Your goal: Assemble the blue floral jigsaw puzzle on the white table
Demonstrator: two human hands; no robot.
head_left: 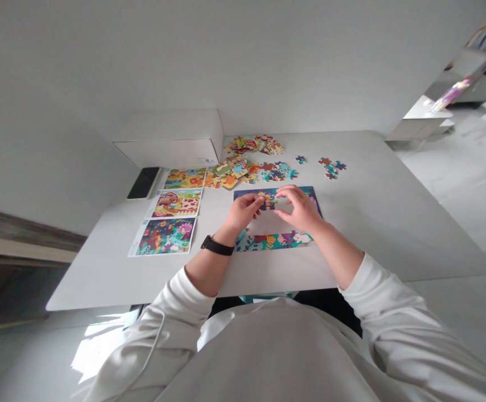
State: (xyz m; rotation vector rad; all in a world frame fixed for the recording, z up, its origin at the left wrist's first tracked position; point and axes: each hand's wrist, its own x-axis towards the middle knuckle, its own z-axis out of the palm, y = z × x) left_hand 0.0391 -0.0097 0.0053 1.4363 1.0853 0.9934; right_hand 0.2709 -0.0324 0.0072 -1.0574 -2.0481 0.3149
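Observation:
A partly assembled jigsaw puzzle lies before me, its dark blue top and teal, leafy bottom edge joined around a bare middle. Over its left side, my left hand is closed, thumb and forefinger pinched at a small colourful puzzle piece. Just right of that piece hovers my right hand, thumb and fingers apart in a curve with nothing visible between them. A black watch band circles my left wrist.
Loose pieces lie behind the puzzle: a yellow-orange pile, a red-green pile, teal-brown pieces and a small cluster. Three picture sheets, a phone and a white box are at left. A wall borders the table's back.

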